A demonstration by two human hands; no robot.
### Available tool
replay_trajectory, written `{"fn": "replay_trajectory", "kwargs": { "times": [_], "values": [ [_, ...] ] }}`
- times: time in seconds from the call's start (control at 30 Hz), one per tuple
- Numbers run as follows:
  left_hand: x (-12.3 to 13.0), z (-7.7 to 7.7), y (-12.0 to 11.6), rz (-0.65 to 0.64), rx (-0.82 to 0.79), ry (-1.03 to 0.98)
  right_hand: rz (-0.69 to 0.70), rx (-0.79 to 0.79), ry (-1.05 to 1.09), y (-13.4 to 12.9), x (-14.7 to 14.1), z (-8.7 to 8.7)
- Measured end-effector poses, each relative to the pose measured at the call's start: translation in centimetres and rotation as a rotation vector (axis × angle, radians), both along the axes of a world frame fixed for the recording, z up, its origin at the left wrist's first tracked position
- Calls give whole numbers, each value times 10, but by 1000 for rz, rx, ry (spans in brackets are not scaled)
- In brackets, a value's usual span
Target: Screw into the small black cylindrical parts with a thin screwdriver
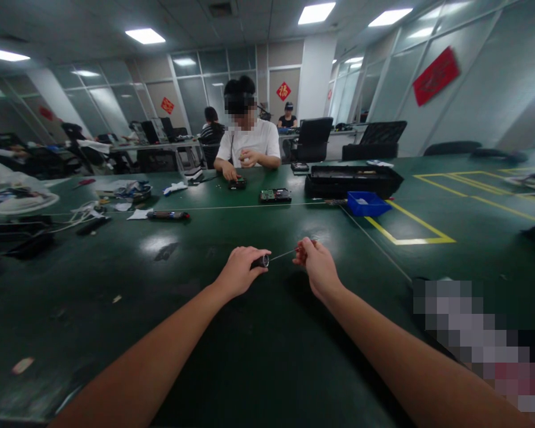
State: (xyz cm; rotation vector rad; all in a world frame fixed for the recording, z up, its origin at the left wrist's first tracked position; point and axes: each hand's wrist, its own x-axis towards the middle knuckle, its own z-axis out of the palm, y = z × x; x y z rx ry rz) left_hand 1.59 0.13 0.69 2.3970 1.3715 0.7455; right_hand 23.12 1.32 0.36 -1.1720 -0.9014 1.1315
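Note:
My left hand [241, 270] is closed around a small black cylinder [261, 261] with a pale ring at its round end, which faces my right hand. I cannot make out its exact kind. My right hand [316, 264] grips a screwdriver [282, 255] by its reddish handle, mostly hidden by the fingers. The thin metal shaft points left, its tip at or very near the cylinder's ringed end; whether they touch is unclear. Both hands are raised a little over the dark green table [249, 368].
Across the table, a person in a white shirt [249, 142] handles a small dark device [237, 183]. A circuit-board unit [275, 195], a long black tray [352, 181] and a blue bin [368, 204] lie ahead. Left are a dark tubular tool [168, 216] and cables [87, 214].

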Motion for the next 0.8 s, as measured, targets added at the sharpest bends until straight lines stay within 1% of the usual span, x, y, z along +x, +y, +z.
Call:
{"fn": "replay_trajectory", "kwargs": {
  "times": [0.13, 0.3, 0.37, 0.57, 0.8],
  "values": [
    [-1, -1, 0, 15, -7, -13, 73, 120, -149, -7, -1, 1],
    [-1, -2, 1, 31, -20, -24, 121, 239, -378, -16, -3, 12],
    [-1, -2, 2, 28, -9, -22, 136, 264, -436, -18, -4, 16],
    [-2, -2, 3, 11, 6, -13, 164, 294, -445, -20, -6, 20],
    [-2, -2, 1, 13, -63, -59, 102, 271, -438, -22, -4, 20]
  ]
}}
